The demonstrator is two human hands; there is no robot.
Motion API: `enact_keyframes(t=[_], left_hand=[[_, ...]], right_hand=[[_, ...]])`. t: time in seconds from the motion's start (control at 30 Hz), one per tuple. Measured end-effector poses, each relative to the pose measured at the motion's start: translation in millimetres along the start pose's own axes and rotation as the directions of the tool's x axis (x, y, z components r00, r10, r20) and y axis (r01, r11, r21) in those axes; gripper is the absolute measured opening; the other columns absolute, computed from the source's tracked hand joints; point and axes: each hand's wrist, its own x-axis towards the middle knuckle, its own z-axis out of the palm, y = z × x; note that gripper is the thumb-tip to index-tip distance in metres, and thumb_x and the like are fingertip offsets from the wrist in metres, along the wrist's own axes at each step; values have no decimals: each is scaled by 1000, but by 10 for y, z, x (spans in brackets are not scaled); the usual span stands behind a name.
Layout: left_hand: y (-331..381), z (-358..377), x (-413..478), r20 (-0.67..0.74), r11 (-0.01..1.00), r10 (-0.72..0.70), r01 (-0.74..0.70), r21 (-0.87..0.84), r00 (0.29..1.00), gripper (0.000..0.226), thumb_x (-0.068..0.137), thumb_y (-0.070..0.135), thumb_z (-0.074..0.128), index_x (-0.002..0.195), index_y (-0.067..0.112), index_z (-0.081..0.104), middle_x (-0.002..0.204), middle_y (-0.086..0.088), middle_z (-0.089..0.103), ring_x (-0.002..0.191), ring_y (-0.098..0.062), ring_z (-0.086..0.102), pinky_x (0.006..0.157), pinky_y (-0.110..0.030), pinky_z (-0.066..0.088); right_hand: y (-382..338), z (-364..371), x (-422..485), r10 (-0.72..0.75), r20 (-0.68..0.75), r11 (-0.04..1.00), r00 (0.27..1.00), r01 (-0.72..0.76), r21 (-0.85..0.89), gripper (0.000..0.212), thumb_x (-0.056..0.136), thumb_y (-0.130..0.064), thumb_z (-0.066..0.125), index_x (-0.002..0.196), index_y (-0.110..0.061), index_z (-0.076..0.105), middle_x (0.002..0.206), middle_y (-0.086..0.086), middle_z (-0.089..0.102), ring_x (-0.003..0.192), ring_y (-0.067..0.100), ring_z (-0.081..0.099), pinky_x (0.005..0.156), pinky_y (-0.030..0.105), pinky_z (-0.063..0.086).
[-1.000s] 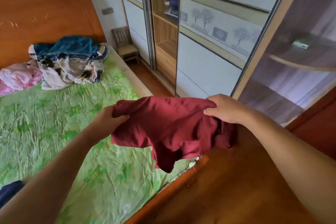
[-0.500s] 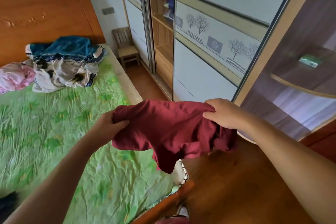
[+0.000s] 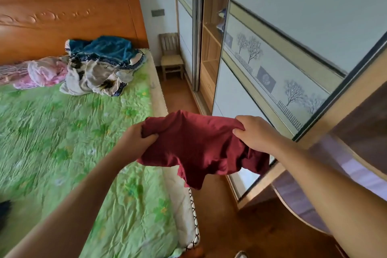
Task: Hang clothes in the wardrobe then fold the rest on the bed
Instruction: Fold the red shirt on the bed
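Head view is showing a dark red garment (image 3: 201,148) hanging in the air above the near right edge of the bed (image 3: 62,142), stretched between both hands. The left grip (image 3: 136,138) is bunching its left end in curled fingers. The right grip (image 3: 255,134) is pinching its right end between thumb and fingers. No hanger or fold is showing, so this piece is looking unsorted. At the far end of the bed, a heap of clothes (image 3: 100,65) and a pink bundle (image 3: 41,73) are lying unfolded. The wardrobe (image 3: 272,48) on the right is standing partly open, with no hung clothes showing inside. Most of the task is probably remaining.
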Motion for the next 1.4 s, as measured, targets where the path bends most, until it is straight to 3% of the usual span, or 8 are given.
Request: enact_keyframes(t=[0.13,0.3,0.47,0.7,0.87,1.0,1.13,1.4], left_hand=[[92,228,84,-73,997,-60,57,-44,996,30,87,12,72,116,16,71,95,3,75,90,-16,71,86,-41,57],[130,448,236,-149,987,-159,157,-20,976,31,86,14,72,117,16,70,97,-1,75,91,-20,70,86,-43,55],[171,514,528,-195,979,-200,202,-11,960,32,87,12,72,118,14,69,97,-2,73,92,-22,68,82,-33,51],[65,488,1539,-156,980,-194,198,10,969,30,86,14,73,116,19,71,92,5,74,88,-16,69,79,-32,52],[-70,399,2681,-84,984,-174,176,12,981,28,85,15,75,106,31,68,87,17,70,87,-12,69,76,-29,50],[-59,243,3506,-32,982,-182,183,48,983,32,86,14,74,117,19,70,97,1,74,91,-19,69,85,-34,53],[18,80,4172,6,986,-146,145,87,989,31,84,14,73,115,19,71,97,0,74,92,-20,69,85,-34,54],[75,43,5003,33,988,-91,86,125,995,33,83,15,72,116,16,69,98,-4,74,92,-25,69,85,-42,55]], right_hand=[[254,-62,431,-42,21,998,999,43,-36,28,98,-32,53,74,-27,41,75,-8,55,68,6,50,53,26,30],[393,-61,885,-87,60,994,994,91,-62,23,99,-29,50,77,-26,43,77,-6,56,74,20,56,59,33,37],[410,-36,1310,-114,123,990,986,123,-66,14,101,-27,48,91,-19,53,87,0,62,83,26,60,75,40,51],[438,-20,2186,-128,85,988,988,134,-70,22,102,-27,49,82,-26,42,77,-8,53,77,21,57,64,32,39],[452,0,3131,-77,90,995,993,82,-49,15,103,-28,48,91,-20,51,84,-2,60,80,23,60,68,35,46],[372,-67,3805,-28,121,1000,992,28,3,14,103,-29,49,95,-19,55,86,-2,63,82,22,62,74,38,53],[324,-225,4361,5,124,999,992,-9,34,15,101,-28,50,104,-17,60,93,2,67,87,26,64,81,46,56],[389,-309,5144,2,84,998,996,-7,69,10,100,-31,52,107,-26,58,93,-2,64,91,27,64,78,41,53]])
